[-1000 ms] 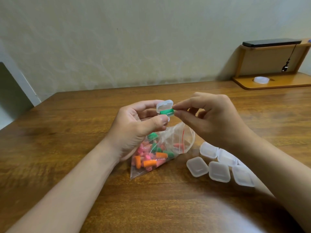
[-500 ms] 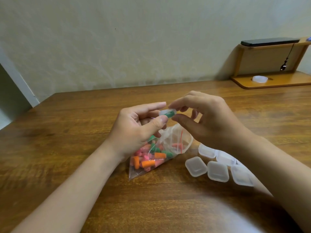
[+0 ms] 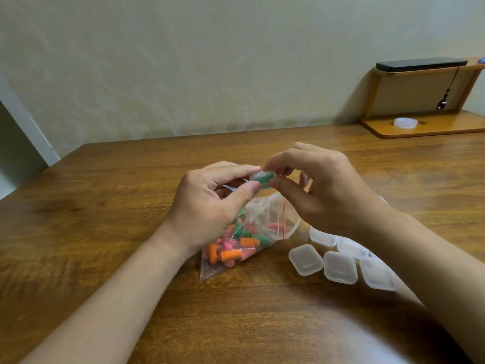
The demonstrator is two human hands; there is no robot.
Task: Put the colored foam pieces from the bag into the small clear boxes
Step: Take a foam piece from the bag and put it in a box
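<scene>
Both hands hold one small clear box [image 3: 263, 179] above the table, with green foam showing through its closed lid. My left hand [image 3: 210, 206] pinches its left side between thumb and forefinger. My right hand [image 3: 320, 190] pinches its right side the same way. Below them lies a clear zip bag [image 3: 252, 232] with a red seal line, holding several orange, pink and green foam pieces [image 3: 236, 248]. Several more small clear boxes [image 3: 338, 266] sit closed in a cluster to the right of the bag, partly hidden by my right forearm.
The wooden table [image 3: 105, 245] meets a pale wall at the back. A small wooden shelf stand [image 3: 425, 127] sits at the far right corner, with a dark flat device [image 3: 420, 64] on top and a white round lid [image 3: 405, 122] on its base.
The box's lid, standing open a second ago, now lies shut over the green foam. My right hand shifted from pushing the foam in to pinching the box's side.
</scene>
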